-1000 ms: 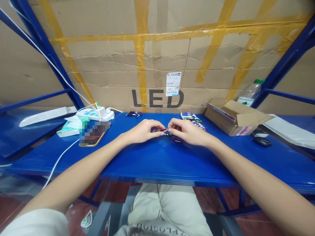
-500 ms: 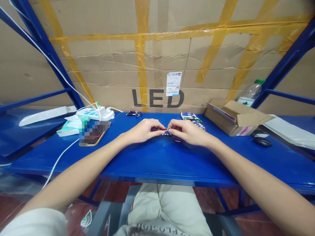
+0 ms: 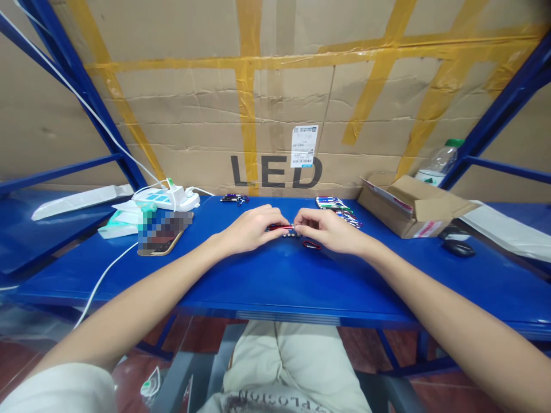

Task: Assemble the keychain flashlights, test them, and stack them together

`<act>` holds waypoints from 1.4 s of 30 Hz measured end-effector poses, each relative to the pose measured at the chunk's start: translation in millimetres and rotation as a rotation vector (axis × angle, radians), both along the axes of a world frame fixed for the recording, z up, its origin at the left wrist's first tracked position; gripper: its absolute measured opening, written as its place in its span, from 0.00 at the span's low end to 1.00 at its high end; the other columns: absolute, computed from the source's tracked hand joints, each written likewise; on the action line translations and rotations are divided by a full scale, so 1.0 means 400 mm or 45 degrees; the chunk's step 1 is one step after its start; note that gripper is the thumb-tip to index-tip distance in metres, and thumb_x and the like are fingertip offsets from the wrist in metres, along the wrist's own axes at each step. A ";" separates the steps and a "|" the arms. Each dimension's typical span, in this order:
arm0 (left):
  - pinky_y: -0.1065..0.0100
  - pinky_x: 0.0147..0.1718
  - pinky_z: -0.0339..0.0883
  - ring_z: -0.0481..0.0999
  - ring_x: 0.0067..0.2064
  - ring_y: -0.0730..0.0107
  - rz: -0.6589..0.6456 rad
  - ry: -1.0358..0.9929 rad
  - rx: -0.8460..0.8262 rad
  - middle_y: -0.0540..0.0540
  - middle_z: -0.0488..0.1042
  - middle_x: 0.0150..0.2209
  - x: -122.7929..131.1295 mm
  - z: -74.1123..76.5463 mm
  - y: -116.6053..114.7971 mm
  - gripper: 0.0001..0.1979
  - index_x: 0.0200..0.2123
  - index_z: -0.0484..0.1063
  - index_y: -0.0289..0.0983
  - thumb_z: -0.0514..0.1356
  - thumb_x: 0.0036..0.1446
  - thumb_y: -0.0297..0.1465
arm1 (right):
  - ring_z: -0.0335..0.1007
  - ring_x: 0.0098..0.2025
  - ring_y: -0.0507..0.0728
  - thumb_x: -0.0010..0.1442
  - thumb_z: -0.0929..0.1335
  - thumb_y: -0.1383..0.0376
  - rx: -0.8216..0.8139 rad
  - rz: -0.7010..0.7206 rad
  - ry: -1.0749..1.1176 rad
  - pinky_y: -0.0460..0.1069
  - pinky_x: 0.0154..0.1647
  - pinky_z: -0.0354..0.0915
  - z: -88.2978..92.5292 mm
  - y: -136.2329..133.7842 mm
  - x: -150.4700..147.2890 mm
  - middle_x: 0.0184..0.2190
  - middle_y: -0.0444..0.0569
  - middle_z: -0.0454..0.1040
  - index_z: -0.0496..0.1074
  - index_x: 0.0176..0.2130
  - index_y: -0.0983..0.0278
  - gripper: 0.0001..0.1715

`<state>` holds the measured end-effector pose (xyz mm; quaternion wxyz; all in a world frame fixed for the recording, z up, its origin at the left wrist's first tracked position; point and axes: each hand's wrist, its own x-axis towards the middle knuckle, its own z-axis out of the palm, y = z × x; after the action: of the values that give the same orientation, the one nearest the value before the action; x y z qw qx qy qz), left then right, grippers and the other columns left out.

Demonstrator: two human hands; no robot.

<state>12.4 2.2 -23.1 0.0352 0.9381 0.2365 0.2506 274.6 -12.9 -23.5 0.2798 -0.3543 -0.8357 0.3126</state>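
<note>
Red rod (image 3: 282,227) ran sideways between the hands, over the counter (image 3: 279,281). Left hand (image 3: 253,230) grip clamped on its left part; right hand (image 3: 326,230) grip pinched its right end. Carabiner (image 3: 310,245) lay just below.

White or off-white short sleeve (image 3: 71,387), loose-looking, on the left upper arm, soft folds, cut by the frame edge. Shirt front (image 3: 275,403) reads greyish at bottom centre, dark block capitals across it, wording partly lost in folds and crop; trousers (image 3: 305,350) pale cream, slightly greenish, loose and creased, vertical seam down the middle, thin brownish edge at the left side. Both forearms (image 3: 150,307) bare below the elbow, left hand (image 3: 253,229) and right hand (image 3: 331,231) likewise bare.
</note>
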 end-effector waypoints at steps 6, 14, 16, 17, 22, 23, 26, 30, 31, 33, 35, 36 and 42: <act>0.61 0.46 0.67 0.75 0.45 0.60 -0.022 0.057 0.169 0.41 0.81 0.44 -0.001 0.006 -0.005 0.16 0.50 0.80 0.37 0.55 0.79 0.39 | 0.63 0.28 0.54 0.68 0.72 0.49 -0.126 0.004 0.099 0.49 0.31 0.59 -0.008 0.012 -0.001 0.27 0.41 0.72 0.72 0.37 0.61 0.19; 0.60 0.46 0.66 0.74 0.45 0.59 -0.029 0.087 0.297 0.40 0.80 0.44 0.002 -0.003 -0.004 0.17 0.49 0.79 0.37 0.53 0.80 0.39 | 0.63 0.26 0.52 0.59 0.76 0.53 -0.418 -0.041 0.208 0.49 0.28 0.56 0.006 0.005 -0.007 0.24 0.41 0.73 0.73 0.33 0.62 0.17; 0.60 0.46 0.66 0.74 0.44 0.59 -0.031 0.098 0.328 0.40 0.80 0.44 0.004 -0.004 -0.006 0.17 0.48 0.78 0.36 0.53 0.80 0.38 | 0.63 0.25 0.51 0.57 0.77 0.55 -0.495 -0.055 0.243 0.49 0.28 0.56 0.008 0.004 -0.007 0.24 0.42 0.72 0.74 0.32 0.62 0.16; 0.60 0.45 0.66 0.73 0.44 0.59 -0.032 0.101 0.343 0.40 0.80 0.44 0.005 -0.004 -0.007 0.17 0.47 0.78 0.36 0.52 0.80 0.38 | 0.62 0.25 0.51 0.56 0.77 0.55 -0.530 -0.061 0.268 0.48 0.27 0.55 0.008 0.004 -0.008 0.24 0.41 0.72 0.74 0.32 0.62 0.15; 0.60 0.46 0.65 0.73 0.44 0.59 -0.012 0.101 0.406 0.41 0.79 0.43 0.009 -0.005 -0.009 0.17 0.45 0.77 0.37 0.51 0.81 0.38 | 0.57 0.24 0.49 0.54 0.78 0.56 -0.681 -0.081 0.374 0.48 0.25 0.51 0.010 0.001 -0.011 0.22 0.40 0.68 0.73 0.29 0.63 0.17; 0.60 0.45 0.65 0.73 0.44 0.59 -0.004 0.105 0.431 0.41 0.79 0.43 0.009 -0.005 -0.010 0.17 0.45 0.77 0.38 0.50 0.81 0.38 | 0.56 0.24 0.49 0.54 0.79 0.56 -0.703 -0.086 0.388 0.48 0.25 0.50 0.011 0.000 -0.012 0.22 0.40 0.67 0.73 0.28 0.63 0.17; 0.60 0.44 0.64 0.73 0.43 0.60 0.011 0.130 0.551 0.41 0.79 0.43 0.011 -0.004 -0.012 0.18 0.45 0.76 0.38 0.49 0.81 0.37 | 0.55 0.24 0.49 0.53 0.80 0.56 -0.785 -0.089 0.420 0.48 0.26 0.51 0.017 -0.003 -0.013 0.22 0.40 0.65 0.73 0.28 0.63 0.19; 0.60 0.41 0.61 0.72 0.41 0.61 0.036 0.144 0.739 0.43 0.79 0.41 0.015 -0.004 -0.012 0.16 0.43 0.76 0.38 0.50 0.81 0.35 | 0.50 0.24 0.48 0.52 0.82 0.56 -0.923 -0.049 0.478 0.47 0.26 0.51 0.023 -0.003 -0.012 0.20 0.39 0.63 0.73 0.27 0.64 0.21; 0.60 0.40 0.61 0.72 0.40 0.62 0.042 0.135 0.789 0.43 0.78 0.40 0.016 -0.004 -0.012 0.16 0.43 0.75 0.39 0.50 0.81 0.34 | 0.48 0.24 0.48 0.52 0.83 0.56 -0.950 -0.031 0.501 0.47 0.25 0.50 0.026 -0.004 -0.012 0.20 0.39 0.62 0.72 0.26 0.64 0.22; 0.60 0.38 0.59 0.71 0.39 0.63 0.042 0.105 0.895 0.44 0.78 0.38 0.017 -0.005 -0.010 0.14 0.43 0.75 0.39 0.51 0.81 0.32 | 0.47 0.24 0.47 0.52 0.83 0.56 -0.988 0.003 0.537 0.47 0.26 0.49 0.030 -0.006 -0.013 0.21 0.38 0.61 0.69 0.25 0.63 0.25; 0.60 0.37 0.59 0.71 0.38 0.63 0.031 0.073 0.962 0.45 0.78 0.37 0.017 -0.006 -0.007 0.12 0.43 0.75 0.39 0.53 0.80 0.30 | 0.48 0.24 0.47 0.51 0.83 0.56 -0.993 0.013 0.558 0.47 0.26 0.49 0.032 -0.008 -0.015 0.21 0.38 0.61 0.66 0.24 0.63 0.28; 0.60 0.37 0.60 0.72 0.38 0.63 0.028 0.055 0.952 0.45 0.79 0.38 0.016 -0.006 -0.005 0.12 0.44 0.76 0.38 0.53 0.80 0.31 | 0.48 0.24 0.48 0.51 0.83 0.55 -0.978 0.002 0.561 0.48 0.26 0.50 0.032 -0.009 -0.016 0.21 0.38 0.60 0.65 0.24 0.62 0.28; 0.62 0.47 0.70 0.78 0.44 0.62 0.000 -0.085 0.438 0.42 0.81 0.43 0.005 -0.008 0.008 0.16 0.50 0.79 0.38 0.54 0.80 0.39 | 0.58 0.27 0.51 0.58 0.79 0.46 -0.594 -0.140 0.426 0.49 0.29 0.55 0.010 0.002 -0.019 0.27 0.43 0.69 0.74 0.32 0.63 0.25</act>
<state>14.3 5.3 -26.4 -0.1182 0.9214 0.1888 0.3185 267.1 -12.0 -19.4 0.3412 -0.3973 -0.6631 0.5349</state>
